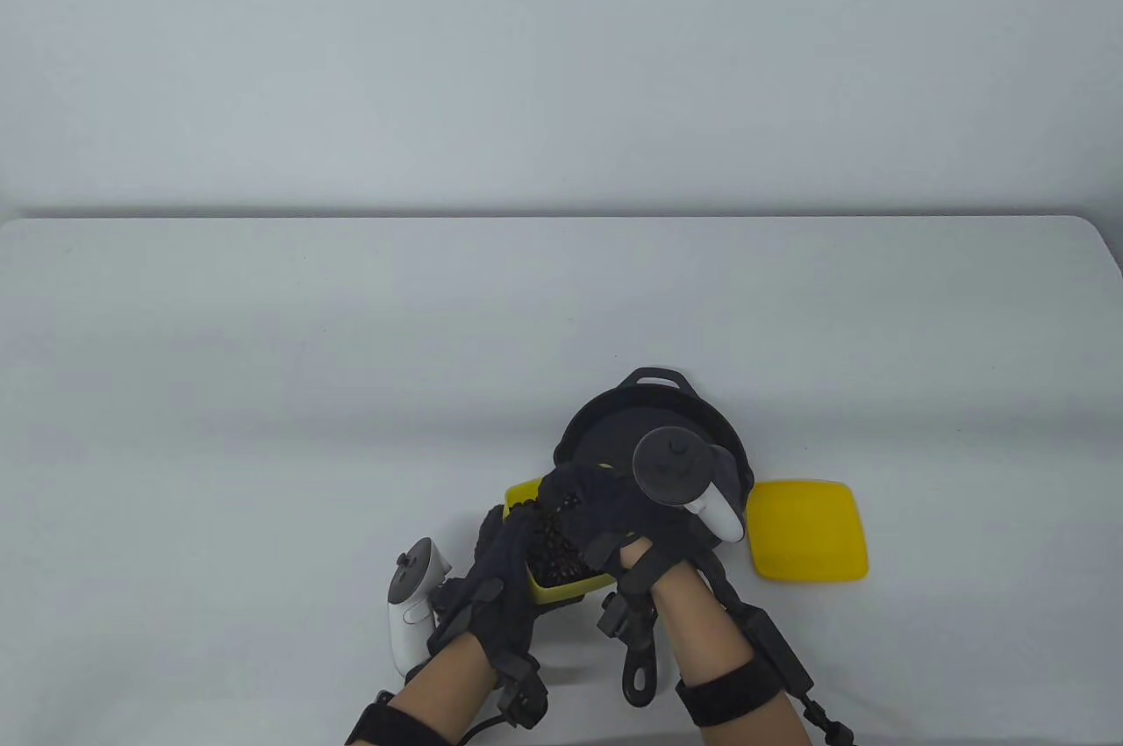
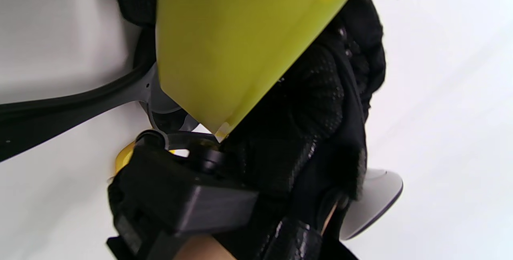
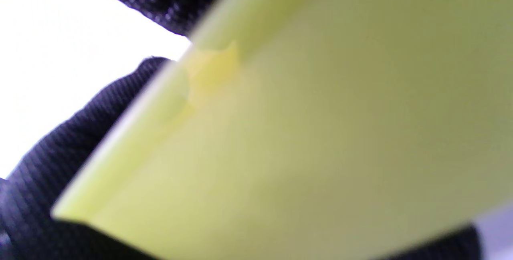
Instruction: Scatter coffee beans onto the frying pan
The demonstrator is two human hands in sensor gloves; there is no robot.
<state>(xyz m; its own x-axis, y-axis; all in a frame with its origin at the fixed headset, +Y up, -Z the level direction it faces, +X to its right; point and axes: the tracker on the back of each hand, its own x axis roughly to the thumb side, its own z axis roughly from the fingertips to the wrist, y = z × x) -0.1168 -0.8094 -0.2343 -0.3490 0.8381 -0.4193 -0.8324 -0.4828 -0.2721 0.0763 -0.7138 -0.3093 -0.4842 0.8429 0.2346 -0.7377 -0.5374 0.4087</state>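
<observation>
Looking down from the table view, one black frying pan [image 1: 651, 439] sits on the white desk [image 1: 263, 395] near its front edge, its long handle [image 1: 639, 658] pointing toward the person and a small loop handle on the far side. One yellow container [image 1: 554, 557] filled with dark coffee beans [image 1: 554, 548] is just left of the pan, touching or overlapping its near-left rim, and one yellow lid [image 1: 809, 529] lies flat on the desk just right of the pan. The left hand [image 1: 500, 579] grips the container's left side, fingers curled around its wall. The right hand [image 1: 614, 509] reaches across the top of the container with its fingers down among or just above the beans; whether those fingers are closed on any beans I cannot tell, since the tracker and glove cover them. The left wrist view adds what the overhead one hides: the yellow underside of the container [image 2: 224, 47] seen from below, tilted and apparently lifted off the desk, with the pan's dark handle [image 2: 60, 111] running beneath it and the right hand [image 2: 304, 132] beyond. The right wrist view is blurred and nearly filled by the container's yellow wall [image 3: 320, 132], with dark gloved fingers [image 3: 44, 172] pressed at its edge. No beans are visible in the pan.
</observation>
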